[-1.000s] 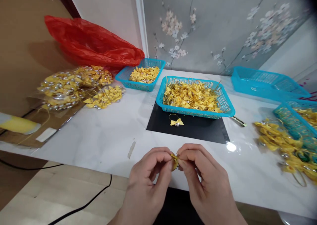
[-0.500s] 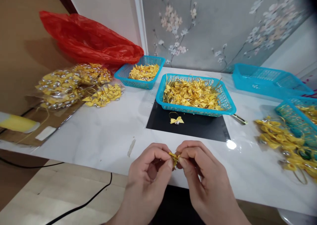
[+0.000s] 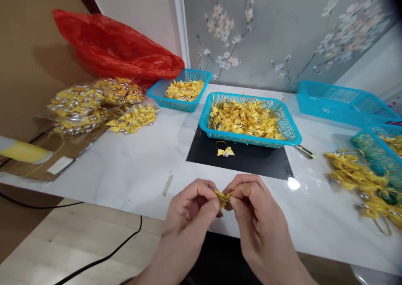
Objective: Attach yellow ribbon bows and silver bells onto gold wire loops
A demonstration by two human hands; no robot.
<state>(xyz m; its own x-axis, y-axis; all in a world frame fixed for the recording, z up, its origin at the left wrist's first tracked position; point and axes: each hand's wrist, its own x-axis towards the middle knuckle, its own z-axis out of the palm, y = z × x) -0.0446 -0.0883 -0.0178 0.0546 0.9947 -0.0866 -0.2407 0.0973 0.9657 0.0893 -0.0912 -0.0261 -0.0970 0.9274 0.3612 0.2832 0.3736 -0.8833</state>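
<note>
Between my two hands, over the table's front edge, is a small yellow ribbon bow [image 3: 224, 197]. My left hand [image 3: 193, 218] pinches its left end between thumb and forefinger. Its right end is pinched the same way by my right hand [image 3: 260, 218]. The fingertips hide part of the bow. Just beyond my hands, a single yellow bow with a silvery bead and a thin loop [image 3: 225, 152] lies on a black mat [image 3: 238, 163]. A blue basket [image 3: 251, 139] heaped with such bows stands on the mat's far part.
A smaller blue basket [image 3: 180, 105] of bows stands behind, beside a red plastic bag [image 3: 116, 46]. Bagged beaded bows [image 3: 77, 107] and a loose bunch [image 3: 133, 118] lie left. At right are a cutter knife [image 3: 306, 151], a bow pile [image 3: 358, 172] and a blue tray [image 3: 333, 109].
My fingers have drawn slightly apart, so more of the yellow bow shows between them. The view has shifted slightly; the things on the table stay put.
</note>
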